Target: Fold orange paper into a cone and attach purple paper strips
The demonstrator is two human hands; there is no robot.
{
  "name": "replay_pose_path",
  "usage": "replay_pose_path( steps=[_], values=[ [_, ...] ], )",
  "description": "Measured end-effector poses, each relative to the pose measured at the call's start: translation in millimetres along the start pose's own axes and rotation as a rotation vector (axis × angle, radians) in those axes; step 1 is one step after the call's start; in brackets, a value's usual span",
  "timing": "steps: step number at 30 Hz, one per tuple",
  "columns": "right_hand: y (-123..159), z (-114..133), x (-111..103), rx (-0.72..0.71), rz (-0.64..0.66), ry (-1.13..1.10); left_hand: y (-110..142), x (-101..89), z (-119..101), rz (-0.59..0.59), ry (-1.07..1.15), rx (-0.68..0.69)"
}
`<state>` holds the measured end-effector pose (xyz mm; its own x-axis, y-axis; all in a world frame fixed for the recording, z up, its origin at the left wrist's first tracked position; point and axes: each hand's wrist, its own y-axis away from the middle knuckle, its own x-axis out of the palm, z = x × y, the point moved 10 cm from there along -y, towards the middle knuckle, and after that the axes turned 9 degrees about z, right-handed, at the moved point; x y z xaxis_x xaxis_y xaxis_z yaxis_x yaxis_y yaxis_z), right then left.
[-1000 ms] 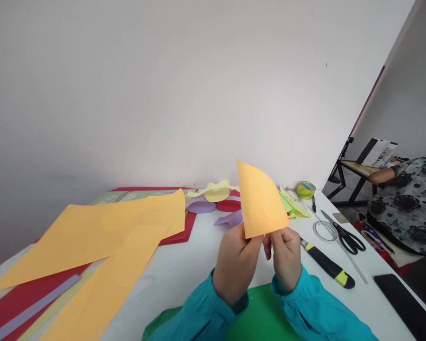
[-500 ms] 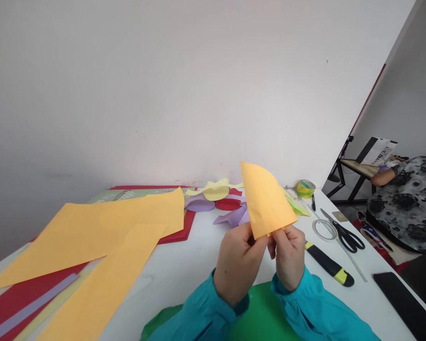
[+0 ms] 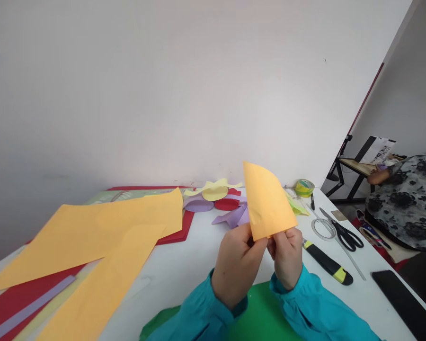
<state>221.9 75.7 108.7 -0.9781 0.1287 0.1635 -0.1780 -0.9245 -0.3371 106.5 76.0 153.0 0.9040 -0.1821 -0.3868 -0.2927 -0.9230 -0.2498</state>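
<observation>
the step in hand looks like shaping a small fan-shaped orange paper piece (image 3: pixel 268 201), which rises above the left hand (image 3: pixel 237 265) and the right hand (image 3: pixel 287 255), both pinching its lower edge. the next move likely calls for a light, even grip (thin paper creases easily). its matte face bows gently. a black-and-yellow utility knife (image 3: pixel 324 259) lies right of the right hand.
</observation>
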Motion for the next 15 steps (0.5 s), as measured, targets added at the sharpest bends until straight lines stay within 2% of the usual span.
replay_pose_path(
  steps=[4,10,15],
  values=[
    [0.2,-1.5,-1.3,0.004,-0.008,0.024,-0.4,-2.7,2.1,-0.02,0.02,-0.015],
    [-3.4,5.0,9.9,-0.028,0.096,-0.005,0.4,0.9,-0.2,0.014,0.04,0.007],
    [-2.3,7.7,8.9,-0.04,0.079,0.034,0.4,3.2,-1.6,0.024,0.033,0.012]
  ],
)
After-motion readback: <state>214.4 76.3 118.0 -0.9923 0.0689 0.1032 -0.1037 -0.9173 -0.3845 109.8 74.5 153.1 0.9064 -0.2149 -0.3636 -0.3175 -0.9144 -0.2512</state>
